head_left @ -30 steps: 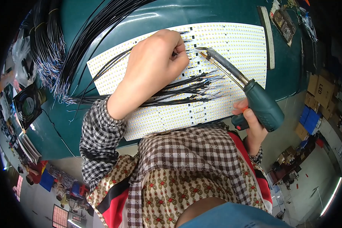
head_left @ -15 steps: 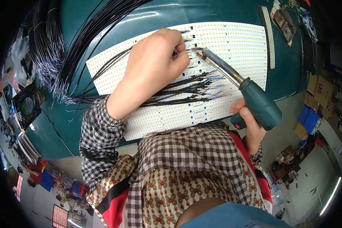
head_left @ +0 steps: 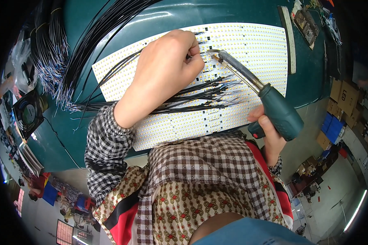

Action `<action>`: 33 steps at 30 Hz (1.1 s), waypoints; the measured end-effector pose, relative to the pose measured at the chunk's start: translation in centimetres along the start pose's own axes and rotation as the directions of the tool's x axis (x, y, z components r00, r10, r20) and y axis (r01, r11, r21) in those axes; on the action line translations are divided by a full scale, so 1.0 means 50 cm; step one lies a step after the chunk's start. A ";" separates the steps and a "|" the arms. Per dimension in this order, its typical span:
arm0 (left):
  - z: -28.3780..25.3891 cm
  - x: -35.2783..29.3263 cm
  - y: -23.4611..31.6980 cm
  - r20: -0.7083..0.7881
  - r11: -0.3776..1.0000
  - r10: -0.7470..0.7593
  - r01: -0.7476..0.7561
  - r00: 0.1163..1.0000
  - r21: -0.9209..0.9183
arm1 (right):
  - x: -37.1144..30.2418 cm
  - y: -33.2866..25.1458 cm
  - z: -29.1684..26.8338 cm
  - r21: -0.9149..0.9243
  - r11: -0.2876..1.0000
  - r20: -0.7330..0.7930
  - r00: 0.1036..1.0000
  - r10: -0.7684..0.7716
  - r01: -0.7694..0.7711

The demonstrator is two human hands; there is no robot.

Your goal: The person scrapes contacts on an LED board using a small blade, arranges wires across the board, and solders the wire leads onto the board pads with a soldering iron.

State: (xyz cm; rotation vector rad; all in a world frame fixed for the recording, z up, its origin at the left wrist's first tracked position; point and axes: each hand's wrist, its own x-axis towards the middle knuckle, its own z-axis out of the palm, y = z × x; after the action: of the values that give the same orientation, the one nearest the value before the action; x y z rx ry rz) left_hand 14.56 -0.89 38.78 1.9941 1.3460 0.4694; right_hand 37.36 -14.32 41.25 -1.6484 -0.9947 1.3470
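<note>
A white LED board (head_left: 253,57), curved along its far edge and covered with rows of small yellow chips, lies in front of me. Over its middle, my left hand (head_left: 163,67) is closed in a pinch on a thin black wire, its fingertips mostly hidden behind the knuckles. The wire's bare end points right, toward the soldering tip. My right hand (head_left: 270,132) grips a dark green soldering gun (head_left: 283,112) by its handle. Its bent tip reaches the board just right of my left fingers. Below that, loose black wires (head_left: 192,92) with stripped ends rest across the board.
Thick bundles of black wire (head_left: 86,49) lie on the green table (head_left: 188,10) at the left. A small black fan (head_left: 28,113) stands at the left edge. Beyond the board's right end are a pale strip (head_left: 288,38) and a worn metal block (head_left: 306,25).
The soldering gun has shifted very slightly to the right, its tip staying close to my left fingers. My left hand keeps nearly the same place and pinch.
</note>
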 end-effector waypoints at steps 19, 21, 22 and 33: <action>-0.003 -0.003 -0.004 0.060 0.993 0.064 -0.058 0.996 -0.102 | 0.007 -0.010 0.000 0.203 0.978 -0.074 0.997 -0.031 0.045; -0.002 0.000 -0.006 0.063 0.995 0.055 -0.049 0.996 -0.083 | 0.012 -0.014 0.004 0.134 0.989 -0.088 0.995 -0.047 0.059; -0.002 0.002 -0.006 0.068 0.997 0.047 -0.043 0.997 -0.066 | 0.014 -0.016 0.006 0.063 0.996 -0.105 0.992 -0.064 0.071; 0.002 0.004 -0.005 -0.006 0.999 0.018 -0.018 1.000 0.049 | 0.014 -0.019 0.005 0.068 0.995 -0.084 0.994 -0.069 0.074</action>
State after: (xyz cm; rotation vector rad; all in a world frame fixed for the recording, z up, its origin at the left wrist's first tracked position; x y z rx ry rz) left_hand 14.53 -0.68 38.49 2.0479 1.3566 0.4560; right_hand 37.12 -13.29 41.79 -1.5867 -0.9386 1.2443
